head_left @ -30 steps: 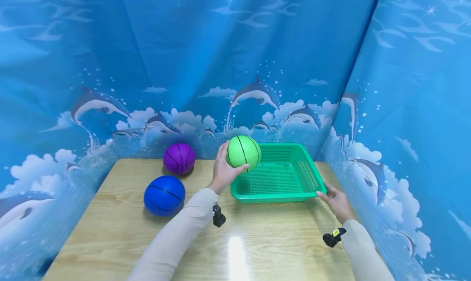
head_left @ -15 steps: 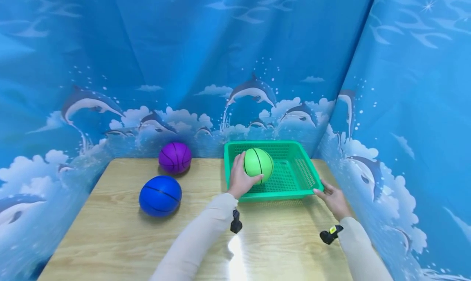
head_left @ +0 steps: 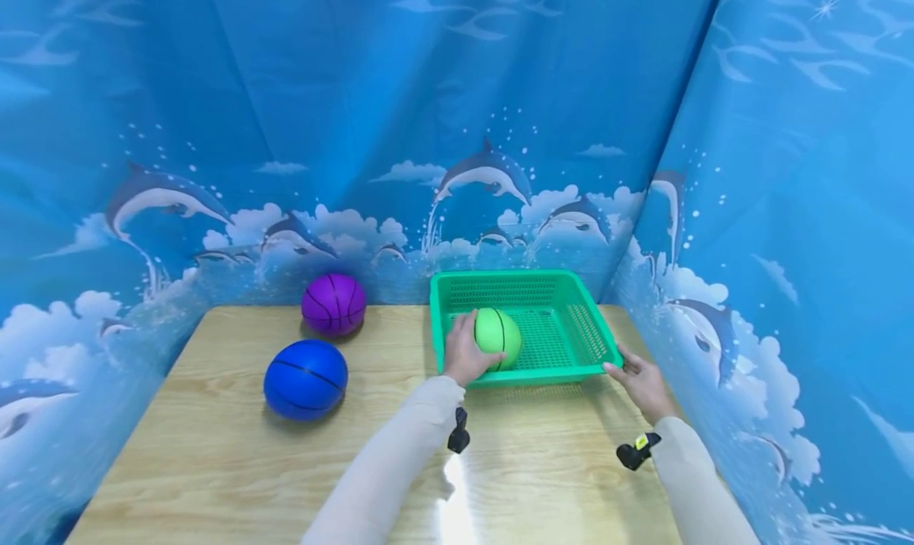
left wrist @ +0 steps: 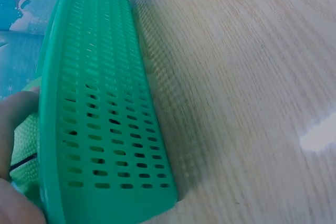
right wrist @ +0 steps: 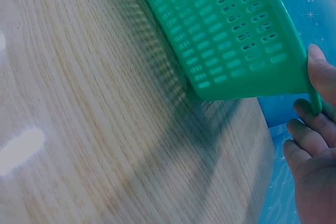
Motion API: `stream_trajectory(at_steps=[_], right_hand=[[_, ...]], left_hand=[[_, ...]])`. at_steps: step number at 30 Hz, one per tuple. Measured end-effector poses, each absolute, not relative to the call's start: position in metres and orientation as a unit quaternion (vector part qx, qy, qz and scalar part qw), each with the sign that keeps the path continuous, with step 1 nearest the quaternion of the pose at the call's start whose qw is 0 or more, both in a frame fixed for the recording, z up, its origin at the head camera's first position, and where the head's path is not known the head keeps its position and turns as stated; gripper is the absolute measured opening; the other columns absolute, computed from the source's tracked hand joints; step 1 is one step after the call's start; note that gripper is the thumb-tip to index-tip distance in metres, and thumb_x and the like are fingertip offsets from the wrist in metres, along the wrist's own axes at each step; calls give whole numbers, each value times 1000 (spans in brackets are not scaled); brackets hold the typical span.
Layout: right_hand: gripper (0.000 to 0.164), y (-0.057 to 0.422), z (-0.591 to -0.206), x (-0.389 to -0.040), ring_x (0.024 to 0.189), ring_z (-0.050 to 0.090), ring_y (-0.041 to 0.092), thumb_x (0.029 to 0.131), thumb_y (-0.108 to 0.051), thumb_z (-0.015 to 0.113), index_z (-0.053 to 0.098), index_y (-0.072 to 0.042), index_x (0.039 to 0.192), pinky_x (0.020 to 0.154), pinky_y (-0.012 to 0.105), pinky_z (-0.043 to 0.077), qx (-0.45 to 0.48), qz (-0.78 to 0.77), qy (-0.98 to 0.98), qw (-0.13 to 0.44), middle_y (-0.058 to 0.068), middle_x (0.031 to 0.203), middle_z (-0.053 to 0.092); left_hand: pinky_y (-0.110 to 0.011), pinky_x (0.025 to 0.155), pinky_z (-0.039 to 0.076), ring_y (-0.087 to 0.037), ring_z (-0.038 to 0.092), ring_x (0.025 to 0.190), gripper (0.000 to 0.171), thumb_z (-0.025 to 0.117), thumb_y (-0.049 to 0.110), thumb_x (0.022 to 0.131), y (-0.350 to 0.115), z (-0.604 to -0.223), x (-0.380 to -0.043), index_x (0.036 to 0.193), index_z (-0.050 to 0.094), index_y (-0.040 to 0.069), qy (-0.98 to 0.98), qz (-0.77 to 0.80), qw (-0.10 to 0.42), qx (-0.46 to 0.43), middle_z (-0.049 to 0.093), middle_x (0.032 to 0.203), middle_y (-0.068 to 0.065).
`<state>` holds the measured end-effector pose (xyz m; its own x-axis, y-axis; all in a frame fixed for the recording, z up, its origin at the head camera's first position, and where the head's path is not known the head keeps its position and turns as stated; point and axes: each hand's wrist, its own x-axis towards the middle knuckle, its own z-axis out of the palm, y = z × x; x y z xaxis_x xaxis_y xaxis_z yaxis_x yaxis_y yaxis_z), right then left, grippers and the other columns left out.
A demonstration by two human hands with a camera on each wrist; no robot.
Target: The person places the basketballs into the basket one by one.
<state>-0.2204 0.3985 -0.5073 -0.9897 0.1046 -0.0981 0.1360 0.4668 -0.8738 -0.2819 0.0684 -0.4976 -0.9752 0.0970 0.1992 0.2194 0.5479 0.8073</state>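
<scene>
Inside the green perforated basket (head_left: 587,331), toward its left side, we clamp the light-green toy basketball (head_left: 500,339) between the thumb and fingers of our left hand (head_left: 467,351). Our right hand (head_left: 646,388) pinches the basket's near right corner. We had better let the ball settle before loosening.

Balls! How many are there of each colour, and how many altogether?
Green ball: 1, in the basket
Blue ball: 1, on the table
Purple ball: 1, on the table
Total: 3 balls
</scene>
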Motion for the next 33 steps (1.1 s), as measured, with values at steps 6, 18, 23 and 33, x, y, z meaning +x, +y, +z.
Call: stream_trajectory(at_steps=[6,18,23,33], right_hand=[[81,397,-507,-221,139,27,43,91,-43,61,21,-9,152,108,54,33,72,-520,851,16,20,156,19],[78,394,-507,-223,137,30,43,94,-39,59,22,-4,152,107,51,35,59,-515,855,5,25,155,20],[77,394,-506,-222,137,29,43,93,-40,59,22,-5,152,107,52,34,55,-516,855,5,24,155,20],[77,394,-504,-216,138,26,44,94,-37,59,20,-5,152,109,53,32,63,-520,852,11,23,155,19]], left_hand=[[-56,103,40,-40,41,130,97,89,29,65,68,-498,-284,145,38,7,-885,-453,49,-91,40,145,-19],[-56,110,30,-41,24,141,102,85,29,72,61,-491,-284,152,25,10,-882,-464,0,-82,24,155,-22],[-57,109,31,-41,24,140,99,85,27,73,59,-486,-281,151,27,8,-881,-466,2,-87,24,154,-22],[-55,112,27,-39,17,144,97,81,27,78,52,-475,-279,153,22,12,-871,-478,-4,-108,17,158,-17]])
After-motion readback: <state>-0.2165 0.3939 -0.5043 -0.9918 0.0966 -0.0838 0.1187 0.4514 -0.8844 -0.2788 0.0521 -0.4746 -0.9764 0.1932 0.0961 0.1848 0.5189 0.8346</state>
